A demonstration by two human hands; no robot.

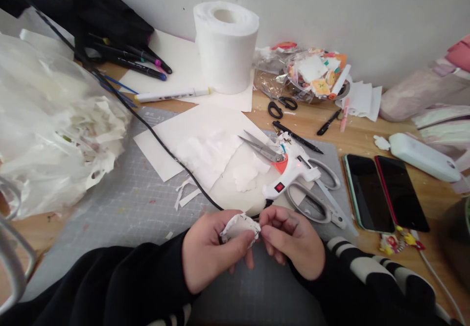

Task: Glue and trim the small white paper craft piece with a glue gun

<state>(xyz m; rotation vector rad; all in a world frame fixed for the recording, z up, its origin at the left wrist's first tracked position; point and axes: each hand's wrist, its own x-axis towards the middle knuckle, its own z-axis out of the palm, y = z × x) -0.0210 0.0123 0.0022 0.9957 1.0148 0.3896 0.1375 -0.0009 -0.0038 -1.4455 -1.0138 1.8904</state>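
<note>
My left hand (217,252) is closed on a small white paper piece (237,230) with a ragged, dark-flecked edge, the thumb lying across its front. At its right edge, my right hand (293,242) pinches with thumb and forefinger; what exactly sits between those fingertips is hard to see. Just beyond the hands, a white hot glue gun (292,167) with an orange nozzle collar and a red switch lies over grey-handled scissors (312,201). Torn white paper scraps (246,172) and a crumpled white sheet (207,152) lie left of it.
A black cable (154,132) crosses the grey cutting mat (147,223). A plastic bag of scraps (55,130) stands left, a tissue roll (227,47) behind. Two phones (369,194) lie right. Pens, black-handled scissors (281,106) and a filled bowl (316,74) are at the back.
</note>
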